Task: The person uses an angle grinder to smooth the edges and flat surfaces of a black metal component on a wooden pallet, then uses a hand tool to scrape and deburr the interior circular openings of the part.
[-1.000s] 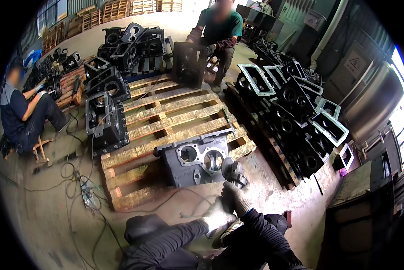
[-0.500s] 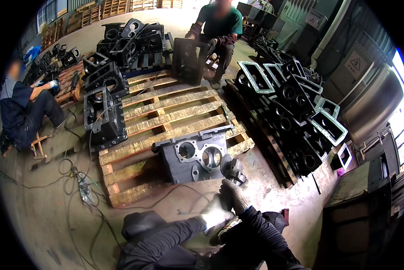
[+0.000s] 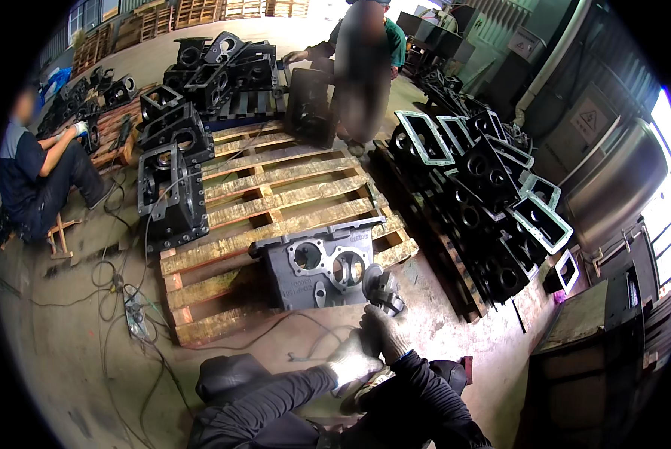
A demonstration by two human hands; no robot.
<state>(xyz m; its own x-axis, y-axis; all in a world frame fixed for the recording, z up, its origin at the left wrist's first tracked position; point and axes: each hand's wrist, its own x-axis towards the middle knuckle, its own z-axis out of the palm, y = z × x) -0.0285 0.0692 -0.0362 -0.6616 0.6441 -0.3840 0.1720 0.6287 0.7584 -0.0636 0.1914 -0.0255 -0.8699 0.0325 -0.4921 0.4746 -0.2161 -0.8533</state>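
My two gloved hands grip an angle grinder [image 3: 385, 293]. My right hand [image 3: 386, 331] is closed around its body close behind the head. Lower down, my left hand [image 3: 350, 361] is closed on the rear part, which the gloves mostly hide. The grinder's disc side is right beside the lower right edge of a grey cast-metal gearbox housing [image 3: 289, 278]; whether they touch I cannot tell. That housing stands on edge at the near side of a wooden pallet [image 3: 223, 241], two large round bores facing me.
More dark housings [image 3: 172, 198] stand on the pallet's left. At right, a second pallet carries many stacked housings [image 3: 492, 168]. Cables [image 3: 115, 352] and a power strip [image 3: 135, 318] lie on the floor. One co-worker [image 3: 365, 75] is behind the pallet, another [image 3: 40, 165] sits at left.
The co-worker at the back has risen from sitting, one arm reaching out to the left. The seated co-worker's hands have come up. My grip on the grinder stays nearly the same.
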